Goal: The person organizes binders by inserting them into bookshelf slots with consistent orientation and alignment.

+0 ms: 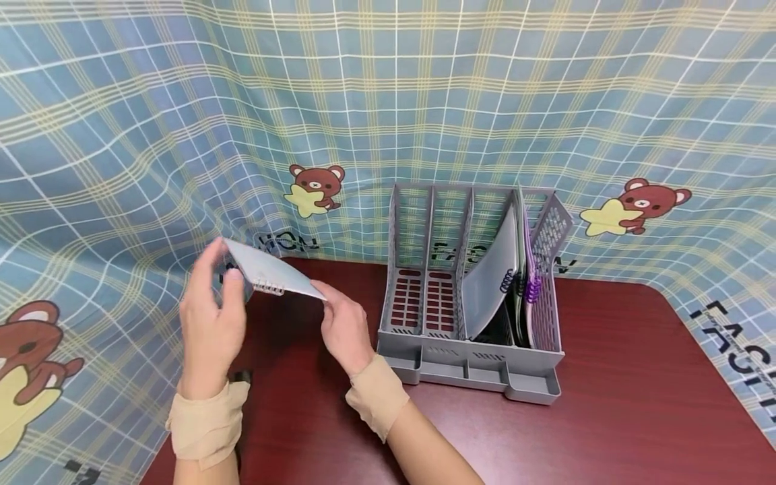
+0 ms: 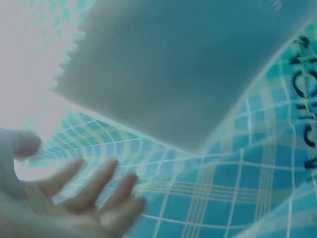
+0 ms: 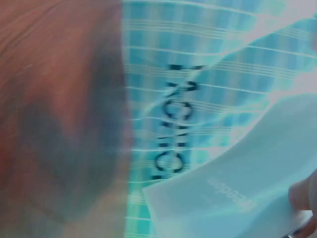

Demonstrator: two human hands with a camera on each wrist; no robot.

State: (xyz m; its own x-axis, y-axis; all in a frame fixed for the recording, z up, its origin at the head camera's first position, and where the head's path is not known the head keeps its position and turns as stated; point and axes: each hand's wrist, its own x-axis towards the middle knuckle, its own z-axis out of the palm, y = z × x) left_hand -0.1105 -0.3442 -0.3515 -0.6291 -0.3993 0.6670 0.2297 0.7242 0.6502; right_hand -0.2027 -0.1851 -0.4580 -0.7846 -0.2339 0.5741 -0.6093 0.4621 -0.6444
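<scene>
A pale blue-grey spiral notebook (image 1: 275, 268) is held in the air over the left part of the table, its white coil facing me. My right hand (image 1: 347, 328) pinches its right end between thumb and fingers. In the right wrist view, the thumb (image 3: 300, 194) lies on the cover (image 3: 233, 173), which bears faint lettering. Beside the other end, my left hand (image 1: 212, 313) is raised with fingers spread. The left wrist view shows a gap between those fingers (image 2: 101, 183) and the notebook (image 2: 163, 74).
A grey desktop file organizer (image 1: 469, 347) stands on the dark red table (image 1: 636, 350), right of my hands. Its right-hand slots hold several spiral notebooks (image 1: 491, 269), one with a purple coil (image 1: 533, 288). Small trays line its front. Plaid cloth (image 1: 461, 101) with bears hangs behind and at the sides.
</scene>
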